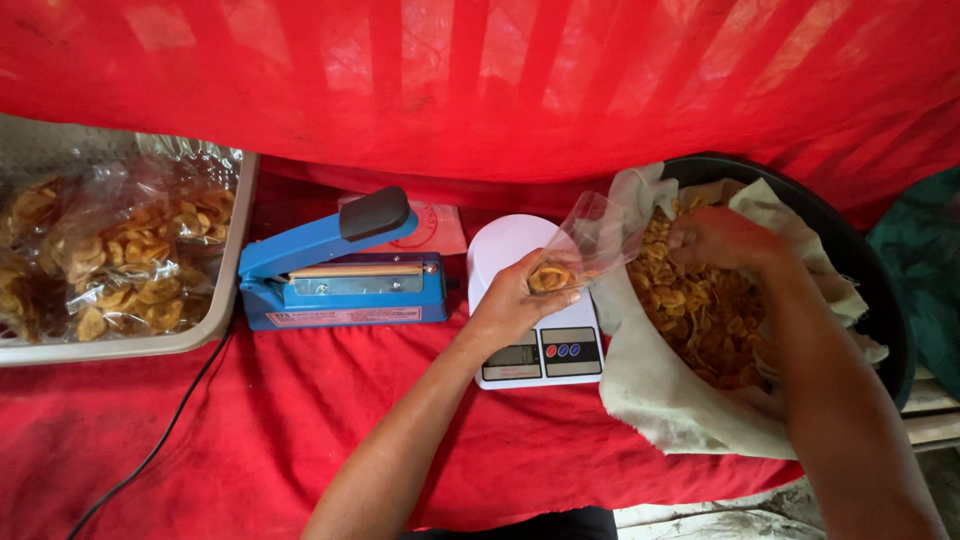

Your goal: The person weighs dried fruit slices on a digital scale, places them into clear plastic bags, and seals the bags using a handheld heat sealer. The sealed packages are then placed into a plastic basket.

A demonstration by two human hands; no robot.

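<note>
Left hand grips a clear bag holding few chips; right hand, seemingly closed, digs the chip-filled basin.

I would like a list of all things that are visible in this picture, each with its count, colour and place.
clear bag: one, transparent, held over the scale, a few chips inside
chips: many, golden yellow, in the cloth-lined tub
tub: one, black, far right
cloth: one, off-white, lining the tub
scale: one, white, centre, on the red table cover
heat sealer: one, blue with black handle, left of the scale
tray: one, grey, far left, holding packed chip bags
packed chip bags: several, clear
cable: one, black, lower left
table cover: one, red
left hand: grips the bag's bottom
right hand: in the chips
</note>
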